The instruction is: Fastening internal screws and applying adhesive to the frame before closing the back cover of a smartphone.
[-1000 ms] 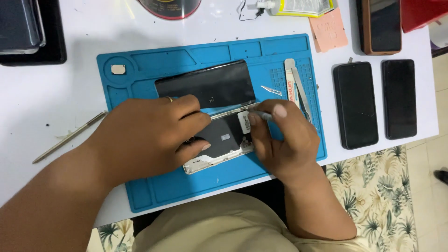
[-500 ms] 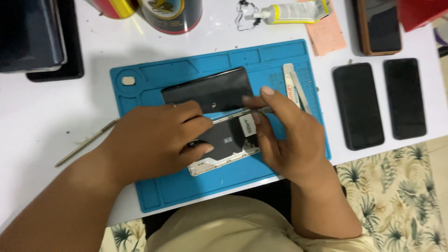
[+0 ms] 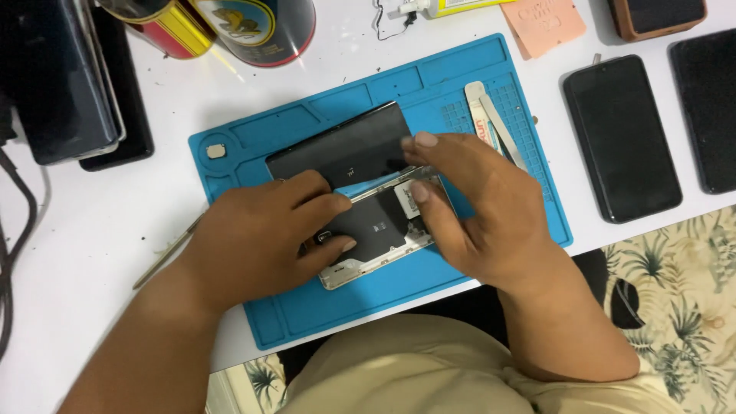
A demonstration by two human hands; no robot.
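**Two hands on an opened phone**

At centre of a blue mat [image 3: 307, 314], the left hand [image 3: 261, 238] presses the opened phone [image 3: 376, 230] flat. The right hand [image 3: 475, 207] pinches its 3 o'clock end. A black panel [image 3: 337, 149] lies at 12 o'clock, touching.

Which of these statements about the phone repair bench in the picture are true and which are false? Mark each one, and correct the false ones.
1. Both hands are on the opened phone. True: the left hand and right hand both grip it.
2. The opened phone lies on a red mat. False: the silicone work mat is blue.
3. A black back panel lies on the mat beyond the opened phone. True.
4. The two dark phones lie to the left of the mat. False: they lie to its right on the white table.
5. Two cans stand beyond the mat. True.
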